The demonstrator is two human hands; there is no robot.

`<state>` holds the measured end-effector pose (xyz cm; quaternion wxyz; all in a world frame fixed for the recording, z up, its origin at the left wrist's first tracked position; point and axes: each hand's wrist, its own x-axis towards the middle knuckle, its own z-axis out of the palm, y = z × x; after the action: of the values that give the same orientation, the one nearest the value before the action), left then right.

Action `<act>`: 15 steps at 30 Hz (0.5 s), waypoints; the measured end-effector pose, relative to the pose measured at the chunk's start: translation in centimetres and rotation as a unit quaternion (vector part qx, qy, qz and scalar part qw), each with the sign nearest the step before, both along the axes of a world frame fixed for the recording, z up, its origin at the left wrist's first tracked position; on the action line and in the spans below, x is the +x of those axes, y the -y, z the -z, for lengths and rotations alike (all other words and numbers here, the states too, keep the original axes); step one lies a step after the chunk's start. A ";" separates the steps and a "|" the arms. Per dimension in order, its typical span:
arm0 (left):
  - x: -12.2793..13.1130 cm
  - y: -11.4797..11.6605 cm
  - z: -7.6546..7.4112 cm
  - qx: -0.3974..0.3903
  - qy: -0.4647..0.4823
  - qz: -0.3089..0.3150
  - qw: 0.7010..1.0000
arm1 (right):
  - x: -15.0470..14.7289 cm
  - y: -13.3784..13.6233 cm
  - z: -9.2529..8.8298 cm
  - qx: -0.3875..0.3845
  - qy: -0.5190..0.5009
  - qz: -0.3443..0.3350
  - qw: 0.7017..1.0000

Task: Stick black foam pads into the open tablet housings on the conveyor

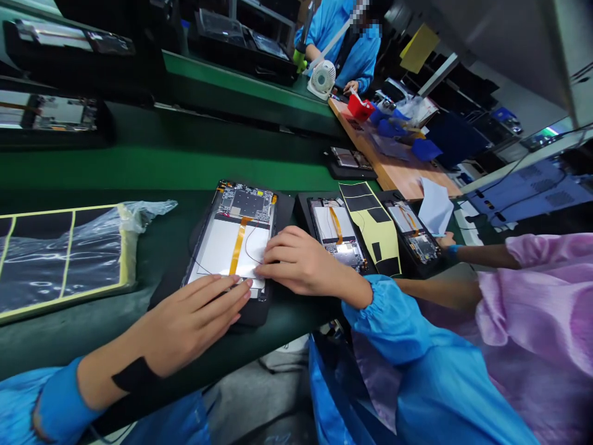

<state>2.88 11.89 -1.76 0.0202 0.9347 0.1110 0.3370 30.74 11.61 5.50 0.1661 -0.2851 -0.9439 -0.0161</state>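
The view came from a camera worn on the person's head, above the near edge of a green workbench (139, 167), and it faced forward and down, with the wide lens tilted so that the bench ran aslant across the frame. The person's left hand (194, 321) and right hand (301, 262) lay close to the lens, over an opened tablet (231, 247), while a co-worker (343, 49) in blue appeared well off, near the top edge.

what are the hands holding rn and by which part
Neither hand clearly grips anything. The left hand and right hand lie flat on the opened tablet, the left fingertips at its near edge, the right fingers along its side edge.
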 end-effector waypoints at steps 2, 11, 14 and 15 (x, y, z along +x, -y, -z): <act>-0.3 -0.8 0.0 -0.008 -0.016 0.014 1.000 | 0.8 0.8 0.5 -0.003 -0.037 0.008 0.999; -1.4 -3.8 -0.8 -0.061 -0.079 0.104 0.990 | 0.2 2.6 3.3 0.004 -0.128 0.071 0.989; -1.8 -4.1 -1.3 -0.062 -0.115 0.104 0.986 | -0.4 2.8 3.3 0.011 -0.132 0.075 0.988; -1.8 -4.3 -1.4 -0.057 -0.119 0.107 0.985 | -0.5 2.9 3.3 0.008 -0.128 0.075 0.989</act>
<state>1.06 16.16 -0.35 0.0956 0.9721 0.0311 0.2120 30.23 8.69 2.21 0.2862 -0.3538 -0.8905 0.0009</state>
